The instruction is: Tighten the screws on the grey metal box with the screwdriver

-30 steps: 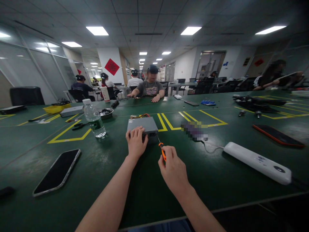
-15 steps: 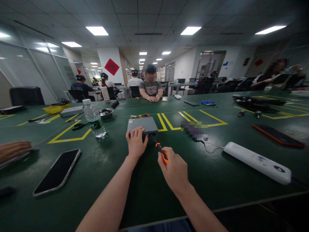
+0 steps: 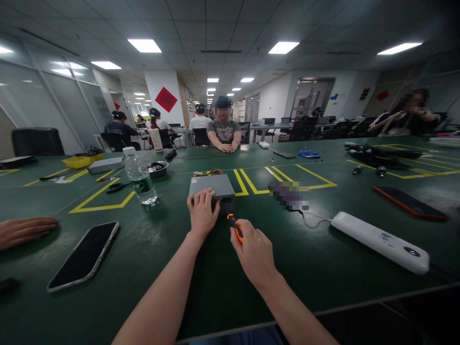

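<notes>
A grey metal computer power supply unit point(image 3: 212, 184) lies on the green table, its socket side towards me and coloured wires at its back. My left hand point(image 3: 203, 208) steadies it, fingers over the top and thumb at the front side. My right hand point(image 3: 254, 249) is closed around an orange-and-black screwdriver point(image 3: 235, 227). Its thin shaft points at the near side of the unit, just below the socket. Whether the tip touches the metal is too small to tell.
A water bottle point(image 3: 140, 179) and metal bowl point(image 3: 158, 168) stand left of the unit. A phone point(image 3: 86, 256) lies near left, beside another person's hand point(image 3: 27, 231). At right are a white power strip point(image 3: 379, 242) and an orange-edged phone point(image 3: 409, 202). A person point(image 3: 224, 129) sits opposite.
My right hand has moved the screwdriver leftward along the unit's near side. My left hand stays put. Another person's hand has come in at left, and the person opposite has brought both hands together.
</notes>
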{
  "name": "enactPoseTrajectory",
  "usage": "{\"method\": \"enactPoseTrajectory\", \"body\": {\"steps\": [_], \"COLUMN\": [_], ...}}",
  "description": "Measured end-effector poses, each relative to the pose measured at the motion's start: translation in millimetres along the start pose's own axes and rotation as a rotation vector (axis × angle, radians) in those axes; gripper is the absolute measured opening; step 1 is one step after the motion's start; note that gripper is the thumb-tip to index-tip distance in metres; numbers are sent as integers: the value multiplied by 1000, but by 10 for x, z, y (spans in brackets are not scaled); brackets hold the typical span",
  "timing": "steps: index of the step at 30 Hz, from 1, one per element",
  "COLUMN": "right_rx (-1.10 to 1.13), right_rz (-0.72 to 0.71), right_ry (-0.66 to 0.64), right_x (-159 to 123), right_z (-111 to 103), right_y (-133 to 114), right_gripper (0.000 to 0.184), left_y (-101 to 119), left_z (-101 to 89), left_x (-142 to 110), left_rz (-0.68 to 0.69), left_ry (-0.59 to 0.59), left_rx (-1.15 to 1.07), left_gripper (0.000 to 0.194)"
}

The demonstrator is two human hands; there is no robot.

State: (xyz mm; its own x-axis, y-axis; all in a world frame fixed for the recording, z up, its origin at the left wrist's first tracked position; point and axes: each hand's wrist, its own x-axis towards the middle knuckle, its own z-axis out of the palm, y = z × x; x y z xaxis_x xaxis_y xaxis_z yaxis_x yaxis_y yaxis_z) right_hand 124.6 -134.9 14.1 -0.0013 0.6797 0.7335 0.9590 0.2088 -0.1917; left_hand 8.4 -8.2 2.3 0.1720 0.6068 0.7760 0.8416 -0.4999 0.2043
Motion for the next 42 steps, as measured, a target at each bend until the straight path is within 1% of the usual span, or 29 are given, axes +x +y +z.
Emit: {"method": "enactPoseTrajectory", "body": {"steps": [7, 17, 21, 25, 29, 31, 32, 36, 38, 39, 40, 42], "right_rx": [-6, 61, 125, 186, 219, 197, 160, -24, -43, -47, -64, -65], "right_rz": [48, 133, 139, 138, 100, 34, -25, -337, -408, -477, -567, -806], "right_ry": [6, 25, 31, 69, 84, 58, 32, -139, -224, -249, -222, -148], "right_x": [8, 29, 44, 75, 119, 128, 128, 121, 143, 166, 194, 264], "right_z": [-18, -36, -28, -3, 21, 21, 15, -47, -91, -111, -127, -143], "right_y": [-1, 25, 47, 105, 129, 90, 57, -73, -73, -47, -4, 113], "right_gripper": [17, 20, 19, 18, 14, 13, 13, 10, 15, 18, 22, 25], "left_y": [1, 2, -2, -9, -11, -10, -9, -2, -1, -2, -4, -9], "left_z": [5, 6, 7, 3, 7, 7, 5, -10, -14, -13, -11, -2], "left_x": [-1, 0, 0, 1, 1, 1, 2, 3, 3, 4, 4, 4], "left_rz": [-1, -9, -8, -4, -5, -7, -9, -7, -3, -2, -4, -10], "left_ry": [6, 1, -1, -9, -11, -12, -13, -14, -12, -13, -13, -14], "left_rx": [1, 4, 3, 3, -5, -2, 1, 10, 9, 8, 8, 7], "left_gripper": [27, 26, 26, 26, 26, 25, 25, 25, 25, 25, 24, 24]}}
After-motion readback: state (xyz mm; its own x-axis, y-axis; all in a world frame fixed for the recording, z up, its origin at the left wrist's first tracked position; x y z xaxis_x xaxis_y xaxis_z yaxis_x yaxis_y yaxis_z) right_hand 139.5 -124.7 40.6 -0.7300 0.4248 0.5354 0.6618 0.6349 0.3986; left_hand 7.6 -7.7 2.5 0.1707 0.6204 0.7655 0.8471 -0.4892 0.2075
